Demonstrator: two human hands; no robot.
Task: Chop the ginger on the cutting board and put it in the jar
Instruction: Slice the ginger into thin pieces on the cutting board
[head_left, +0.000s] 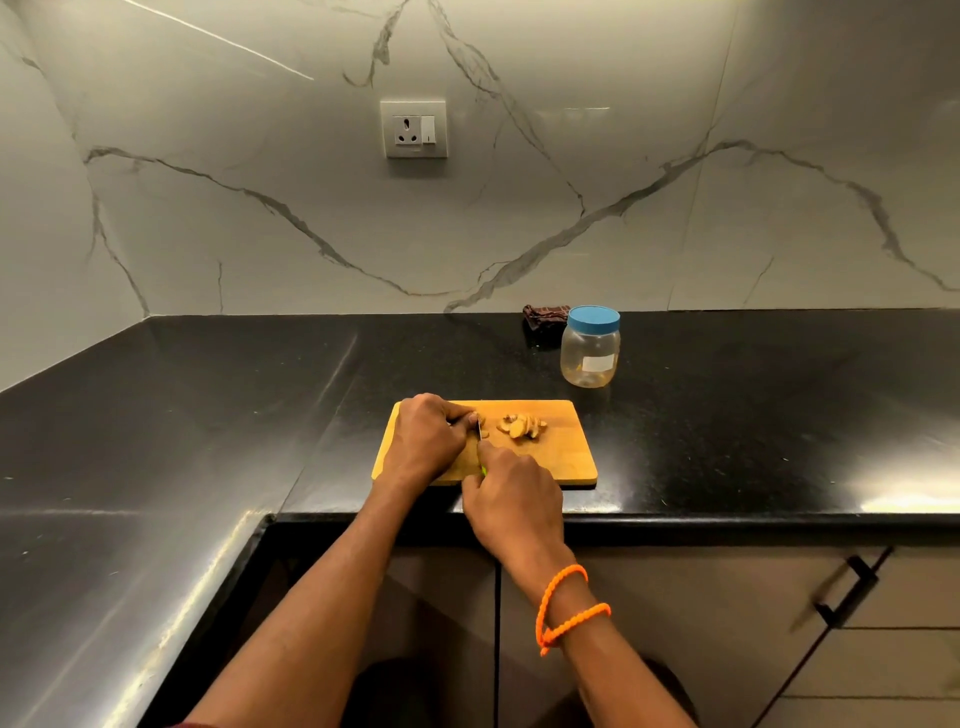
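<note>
Your left hand (423, 436) pinches the ginger (480, 422) on the cutting board (563, 457); your right hand (511, 501) grips the knife (480, 434); slices (522, 426) lie beside it.

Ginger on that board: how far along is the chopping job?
Partly done. A pile of ginger slices lies on the cutting board. In hand: the left hand holds the remaining ginger while the right hand works the knife. Left: the jar is lidded and looks empty.
</note>
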